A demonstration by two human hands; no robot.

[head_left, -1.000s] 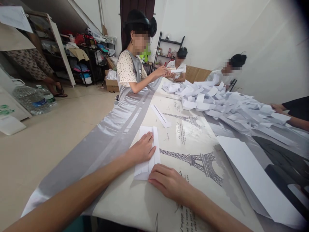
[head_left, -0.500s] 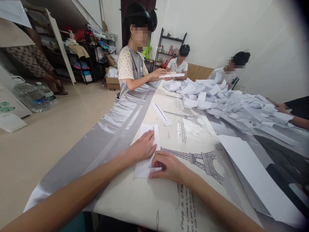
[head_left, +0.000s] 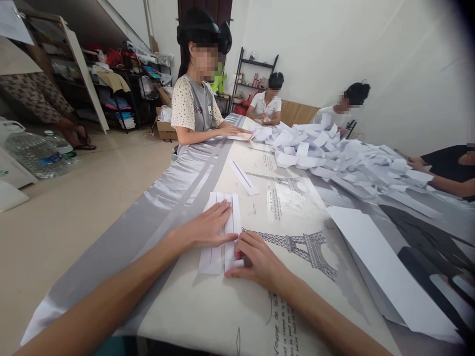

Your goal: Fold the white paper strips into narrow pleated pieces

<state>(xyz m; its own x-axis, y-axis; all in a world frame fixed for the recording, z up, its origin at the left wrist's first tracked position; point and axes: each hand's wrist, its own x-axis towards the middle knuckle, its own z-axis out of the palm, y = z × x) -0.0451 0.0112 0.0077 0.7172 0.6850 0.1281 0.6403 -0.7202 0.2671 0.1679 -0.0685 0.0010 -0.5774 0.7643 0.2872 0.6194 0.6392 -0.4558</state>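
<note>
A white paper sheet (head_left: 212, 262) lies on the printed tablecloth (head_left: 185, 301), with folded lengthwise strips and a dark line along it. My left hand (head_left: 212, 225) rests flat on its upper part, fingers extended and thumb pointing right. At the lower right edge, my right hand (head_left: 256, 259) pinches the near end of the folded paper strip between thumb and fingers. Farther up the cloth lies another narrow folded paper (head_left: 243, 178), touched by neither hand.
Crumpled and folded white papers (head_left: 334, 148) form a large pile at the back right. Large white sheets (head_left: 386, 267) lie at the right. A person (head_left: 196, 104) works at the table's left side; other people sit behind the pile. Water bottles (head_left: 35, 151) stand on the floor.
My left hand has flattened and spread its thumb on the paper. My right hand keeps its pinch. The person at the left has lowered their hands and paper to the table.
</note>
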